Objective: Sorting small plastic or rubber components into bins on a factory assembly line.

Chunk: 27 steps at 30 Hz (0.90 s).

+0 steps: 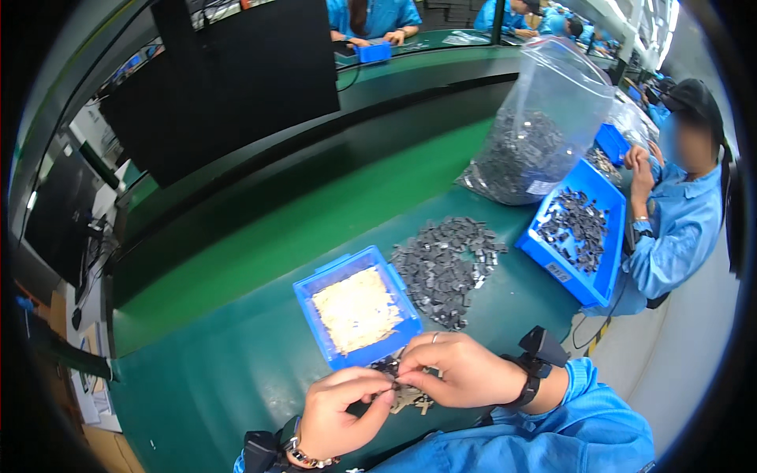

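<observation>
My left hand (344, 411) and my right hand (465, 370) meet near the front edge of the green table, fingertips pinched together. Between them is a tiny dark piece, too small and too covered by the fingers to name. Just under the fingertips lies a small heap of pale and dark bits (414, 400), partly hidden by my hands. Directly beyond stands a blue bin (309, 317) holding many small cream-coloured pieces (356, 310). To its right spreads a loose pile of small dark grey flat parts (441, 272).
A blue tray (561, 277) of dark parts sits at the right edge. Behind it stands a large clear bag (524, 150) of dark parts. A black monitor-like panel (229, 87) rises at the far left. A person in blue (678, 213) works at right; others sit across the table.
</observation>
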Available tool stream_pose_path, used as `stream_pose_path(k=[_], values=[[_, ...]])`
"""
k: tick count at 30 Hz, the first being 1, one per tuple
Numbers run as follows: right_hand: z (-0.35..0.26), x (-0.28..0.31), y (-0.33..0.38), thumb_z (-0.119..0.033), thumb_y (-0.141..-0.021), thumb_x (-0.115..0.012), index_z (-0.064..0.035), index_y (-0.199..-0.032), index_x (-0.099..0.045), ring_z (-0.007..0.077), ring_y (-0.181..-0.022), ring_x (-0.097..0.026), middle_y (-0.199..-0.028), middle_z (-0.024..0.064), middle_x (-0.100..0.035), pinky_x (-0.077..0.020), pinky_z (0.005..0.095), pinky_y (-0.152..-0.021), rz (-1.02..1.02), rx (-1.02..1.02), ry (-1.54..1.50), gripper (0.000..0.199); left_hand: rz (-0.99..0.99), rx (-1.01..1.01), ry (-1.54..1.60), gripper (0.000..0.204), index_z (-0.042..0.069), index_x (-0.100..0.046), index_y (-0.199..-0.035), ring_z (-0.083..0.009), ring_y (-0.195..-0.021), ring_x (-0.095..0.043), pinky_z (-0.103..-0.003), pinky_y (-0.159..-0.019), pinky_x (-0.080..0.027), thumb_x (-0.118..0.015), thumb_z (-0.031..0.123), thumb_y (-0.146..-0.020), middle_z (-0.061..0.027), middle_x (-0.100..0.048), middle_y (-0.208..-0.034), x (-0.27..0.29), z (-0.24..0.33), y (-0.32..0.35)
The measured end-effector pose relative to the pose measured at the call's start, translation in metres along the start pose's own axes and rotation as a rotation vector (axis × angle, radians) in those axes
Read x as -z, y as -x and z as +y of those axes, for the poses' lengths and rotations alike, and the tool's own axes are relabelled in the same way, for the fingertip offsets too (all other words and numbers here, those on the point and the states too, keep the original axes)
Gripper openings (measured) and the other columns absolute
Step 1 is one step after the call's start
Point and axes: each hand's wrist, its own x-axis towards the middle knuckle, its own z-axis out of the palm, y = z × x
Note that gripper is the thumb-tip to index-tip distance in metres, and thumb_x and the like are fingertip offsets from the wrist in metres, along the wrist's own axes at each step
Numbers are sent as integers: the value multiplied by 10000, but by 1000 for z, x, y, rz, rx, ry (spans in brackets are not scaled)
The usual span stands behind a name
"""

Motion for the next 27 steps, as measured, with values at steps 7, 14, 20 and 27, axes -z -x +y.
stream_pose_path(k=[7,14,20,27], values=[[23,8,41,10,-833,-639,-16,-918,-590,318,-792,-586,-862,122,-603,-472,372,-697,207,-40,52,102,62,133,-106,92,5,-687,-846,-312,-661,-616,-348,-607,-493,-710,-43,-771,-145,-663,-762,-7,28,-5],[59,58,47,3,-754,-693,-30,-1097,-627,325,-902,-606,-966,123,-645,-483,401,-803,371,-96,722,351,34,-18,-150,129,10,-719,-893,-121,-613,-609,-252,-570,-504,-747,24,-768,-86,-708,-853,-5,0,-4],[70,54,38,25,-758,-686,-35,-1120,-623,301,-895,-622,-914,116,-654,-486,382,-801,298,-25,832,372,65,-55,-213,136,11,-714,-896,-146,-611,-622,-266,-566,-512,-745,29,-765,-89,-706,-848,-5,0,-3],[20,33,20,88,-885,-605,-31,-1299,-491,115,-892,-598,-970,56,-632,-475,259,-791,252,-192,-742,446,126,-244,-319,202,-18,-704,-939,-267,-790,-688,-332,-695,-546,-753,1,-743,-124,-706,-912,2,2,-11]])
